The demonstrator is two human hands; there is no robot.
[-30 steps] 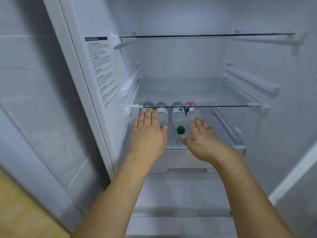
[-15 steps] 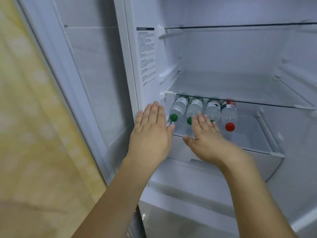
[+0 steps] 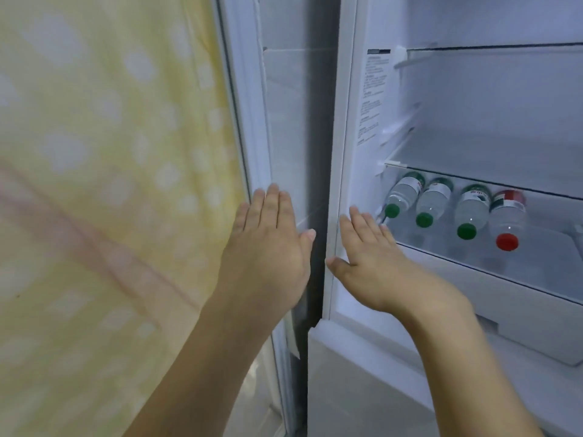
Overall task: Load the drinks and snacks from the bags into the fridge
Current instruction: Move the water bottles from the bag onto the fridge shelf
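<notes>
The fridge stands open, and several clear bottles lie side by side on a lower glass shelf (image 3: 536, 263), caps toward me. Three have green caps (image 3: 424, 219) and the rightmost one has a red cap (image 3: 507, 241). My left hand (image 3: 268, 244) is held flat with straight fingers in front of the open door's inner edge (image 3: 262, 121), holding nothing. My right hand (image 3: 369, 253) is also flat and empty, in front of the fridge's left side wall (image 3: 344, 152), just left of the bottles. No bags or snacks are in view.
A yellow patterned curtain (image 3: 104, 184) fills the left side. Above the bottles are two bare glass shelves (image 3: 492, 159). A white drawer front (image 3: 520, 310) sits under the bottle shelf. A printed label (image 3: 372, 96) is on the inner wall.
The view has swung left, so the fridge now sits at the right. Both hands have drawn back from the bottles and shifted left, the left one reaching the door edge.
</notes>
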